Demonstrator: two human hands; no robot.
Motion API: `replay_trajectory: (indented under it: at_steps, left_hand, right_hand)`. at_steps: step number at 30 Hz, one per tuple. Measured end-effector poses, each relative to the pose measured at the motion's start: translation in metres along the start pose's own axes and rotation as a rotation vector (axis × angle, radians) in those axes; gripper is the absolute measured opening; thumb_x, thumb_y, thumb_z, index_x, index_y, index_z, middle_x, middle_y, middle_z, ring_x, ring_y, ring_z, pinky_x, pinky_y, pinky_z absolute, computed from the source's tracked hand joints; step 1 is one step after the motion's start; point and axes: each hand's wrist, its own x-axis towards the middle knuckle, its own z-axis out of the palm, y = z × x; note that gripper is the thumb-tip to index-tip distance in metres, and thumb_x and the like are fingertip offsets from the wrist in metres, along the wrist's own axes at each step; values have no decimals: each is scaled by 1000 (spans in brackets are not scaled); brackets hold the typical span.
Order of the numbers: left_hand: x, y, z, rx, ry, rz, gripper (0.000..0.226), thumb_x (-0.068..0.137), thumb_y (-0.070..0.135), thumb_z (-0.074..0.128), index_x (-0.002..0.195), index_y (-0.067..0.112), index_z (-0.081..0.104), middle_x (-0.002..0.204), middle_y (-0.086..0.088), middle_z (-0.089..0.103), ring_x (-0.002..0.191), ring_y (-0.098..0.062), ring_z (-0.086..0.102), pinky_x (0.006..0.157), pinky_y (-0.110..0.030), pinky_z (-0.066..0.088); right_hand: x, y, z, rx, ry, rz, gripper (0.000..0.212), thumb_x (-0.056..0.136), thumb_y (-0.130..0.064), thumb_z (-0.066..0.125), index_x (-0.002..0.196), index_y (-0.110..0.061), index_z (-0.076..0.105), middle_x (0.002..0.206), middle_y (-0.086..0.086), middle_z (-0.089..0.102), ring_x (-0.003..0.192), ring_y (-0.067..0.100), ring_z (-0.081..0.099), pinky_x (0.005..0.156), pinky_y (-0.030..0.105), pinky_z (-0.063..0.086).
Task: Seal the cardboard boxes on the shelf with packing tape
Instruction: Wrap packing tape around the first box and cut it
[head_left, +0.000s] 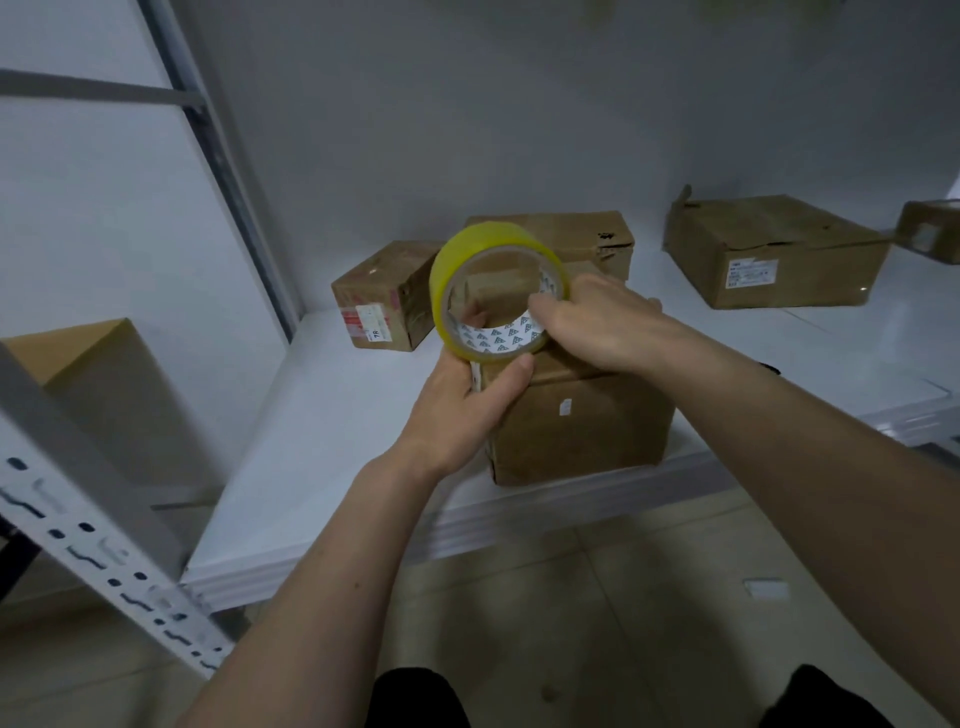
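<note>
Off to your left a perforated grey upright (98, 566) slants across the view. Below you lies a beige tiled floor (597, 597), with a small white scrap (765, 588) on it. Behind everything, a plain grey wall (519, 104).

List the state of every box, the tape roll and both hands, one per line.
tape roll: held upright above the front box by both hands
left hand: grips the roll from below
right hand: fingers curled into the roll's core
front box: flaps down
small labelled box: closed
rear box: torn edge
right box: corner flap lifted
</note>
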Motion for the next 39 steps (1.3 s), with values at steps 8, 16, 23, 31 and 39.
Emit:
replay_trajectory:
  at_steps: [8, 16, 23, 31, 39]
  left_hand:
    - [-3, -6, -2, -56, -33, -130, 85, 68, 72, 57, 139, 31, 33, 130, 13, 54, 120, -4, 55, 107, -40, 45]
    - [-6, -5, 0, -50, -67, -194, 87, 68, 76, 51, 143, 40, 23, 132, 13, 53, 124, -10, 54, 109, -40, 43]
    - [2, 11, 0, 301, -13, 8, 91, 74, 63, 30, 152, 17, 32, 166, 2, 8, 152, -12, 3, 124, -36, 9]
    - [2, 9, -10, 399, -97, -9, 92, 77, 72, 25, 156, 25, 25, 163, 8, 21, 149, -9, 19, 122, -40, 19]
    - [1, 17, -11, 420, -117, -73, 81, 84, 58, 32, 156, 24, 22, 163, 10, 16, 148, -8, 16, 122, -32, 16]
  right_hand:
    - [4, 21, -23, 456, 43, 121, 27, 92, -27, 49, 100, -5, 63, 100, 13, 67, 87, 22, 62, 77, 34, 48]
    - [0, 34, -19, 521, 85, 46, 23, 93, -28, 56, 92, -10, 69, 85, -2, 68, 79, 11, 62, 77, 29, 49]
    - [-5, 40, -16, 412, 84, 20, 16, 95, -30, 53, 83, -23, 60, 79, -10, 59, 71, 2, 53, 57, 18, 39]
    - [1, 37, -26, 293, 113, 1, 24, 96, -20, 48, 92, 0, 60, 83, 11, 56, 75, 24, 55, 64, 32, 40]
    - [6, 58, -35, 478, 223, 92, 17, 88, -5, 53, 75, -7, 63, 82, 12, 62, 77, 26, 60, 71, 35, 48]
